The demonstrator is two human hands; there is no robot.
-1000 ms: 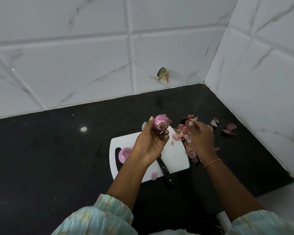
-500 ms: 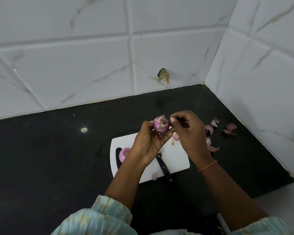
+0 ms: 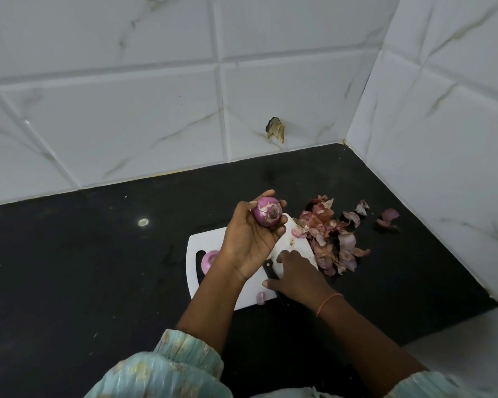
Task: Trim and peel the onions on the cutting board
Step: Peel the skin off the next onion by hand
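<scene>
1. Left hand (image 3: 249, 239) raised above the board, fingers and thumb curled round a round purple onion (image 3: 268, 215); patches of papery skin cling to its upper face.
2. Right hand (image 3: 295, 275) low over the near right part of the white plastic cutting board (image 3: 213, 239), palm down, fingers spread and fairly straight. It lies on the black-handled knife (image 3: 268, 268), which rests on the board; only a short stretch of handle shows beyond the fingers, and a dark tip past the board's near edge. Whether the fingers have closed on the handle cannot be told.
3. Orange thread band (image 3: 328, 304) round the right wrist.
4. Second onion, pale pink and peeled (image 3: 209, 259), on the board's left part beside the oval handle slot (image 3: 200, 264), partly hidden by the left wrist.
5. Small pink onion scrap (image 3: 260, 297) on the board's near edge, just beside the right thumb.
6. Heap of pink-brown onion skins (image 3: 328, 239) on the black stone counter (image 3: 84, 268), touching the board's right edge; loose pieces (image 3: 388, 216) scattered farther right, near the side wall.
7. White marbled wall tiles (image 3: 127, 124) behind and to the right; a broken brown hole (image 3: 276, 129) in the back tile just above the counter.
8. Pale green patterned sleeves (image 3: 167, 366) at the lower edge.
</scene>
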